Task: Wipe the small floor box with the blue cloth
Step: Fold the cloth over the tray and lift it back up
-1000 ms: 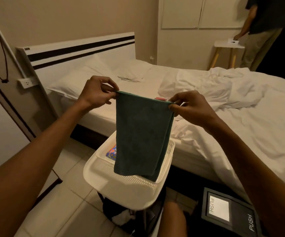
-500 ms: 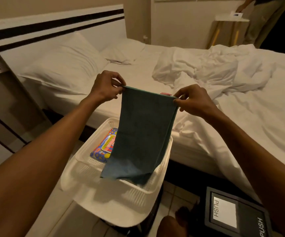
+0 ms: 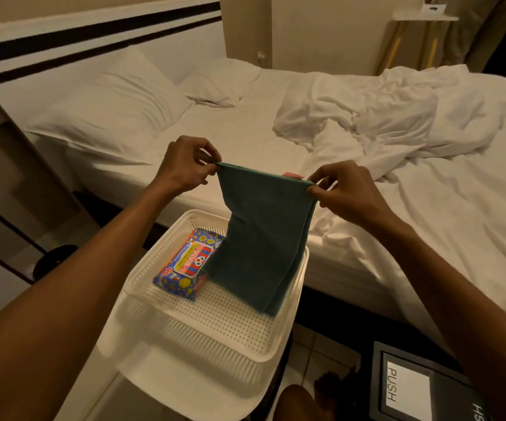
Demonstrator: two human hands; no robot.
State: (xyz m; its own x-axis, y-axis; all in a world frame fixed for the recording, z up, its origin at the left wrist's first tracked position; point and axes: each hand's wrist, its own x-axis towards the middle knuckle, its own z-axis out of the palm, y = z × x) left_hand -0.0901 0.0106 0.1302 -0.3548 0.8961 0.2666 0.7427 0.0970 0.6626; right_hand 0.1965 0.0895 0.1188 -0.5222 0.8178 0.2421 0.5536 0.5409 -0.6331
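I hold the folded blue cloth up by its top edge, over a white perforated basket. My left hand pinches the cloth's left corner and my right hand pinches its right corner. The cloth hangs down and its lower end lies on the basket's floor. A small dark floor box with a "PUSH" flap lid stands on the tiles at the lower right, partly cut off by the frame and my right arm.
A colourful wipes packet lies in the basket's left half. Behind it is a bed with white pillows and a rumpled duvet. A white stool and a person's legs are at the far right.
The view has tipped down and closer. Both hands lowered the cloth, so its lower end now rests inside the basket rather than hanging above it.
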